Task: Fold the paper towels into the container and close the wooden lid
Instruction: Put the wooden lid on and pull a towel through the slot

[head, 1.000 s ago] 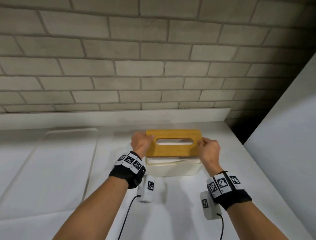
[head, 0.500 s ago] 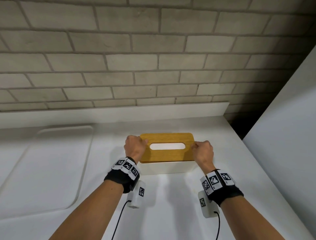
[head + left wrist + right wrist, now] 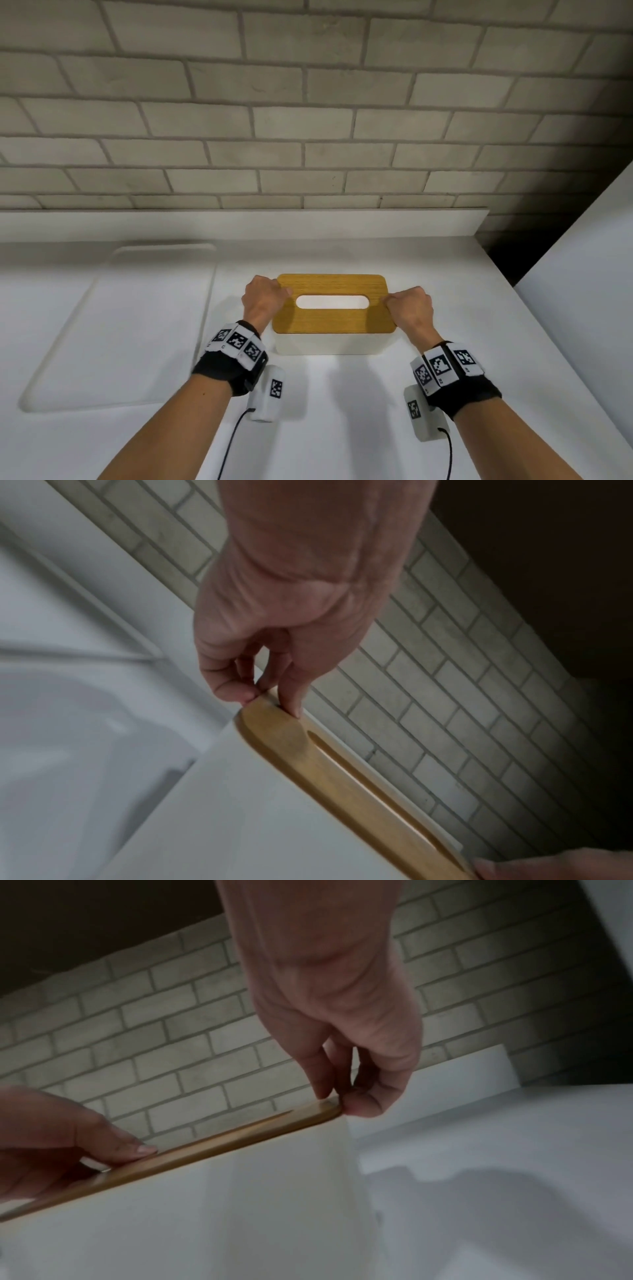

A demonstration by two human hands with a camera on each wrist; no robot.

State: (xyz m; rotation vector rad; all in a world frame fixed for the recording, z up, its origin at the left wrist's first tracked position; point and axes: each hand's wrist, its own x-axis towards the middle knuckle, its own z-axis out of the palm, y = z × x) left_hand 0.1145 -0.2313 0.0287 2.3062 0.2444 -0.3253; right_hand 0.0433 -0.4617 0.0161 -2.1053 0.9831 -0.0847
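A wooden lid [image 3: 332, 320] with an oval slot lies flat on top of the white container [image 3: 330, 344] in the middle of the counter. White paper towel [image 3: 331, 302] shows through the slot. My left hand [image 3: 262, 301] pinches the lid's left end, thumb on top and fingers at the edge. My right hand [image 3: 409, 308] pinches the lid's right end the same way. In the left wrist view the left hand [image 3: 270, 696] holds the corner of the lid [image 3: 342, 772]. In the right wrist view the right hand [image 3: 346, 1099] pinches the end of the lid [image 3: 212, 1150] above the container [image 3: 222, 1218].
The white counter [image 3: 342, 428] runs to a grey brick wall [image 3: 308, 120] behind. A shallow recessed tray area [image 3: 120, 325] lies to the left. A white panel [image 3: 582, 308] stands at the right, with a dark gap in the back right corner.
The lid has come down from a raised, tilted position onto the container and now sits flush. Both hands went down with it and still hold its ends.
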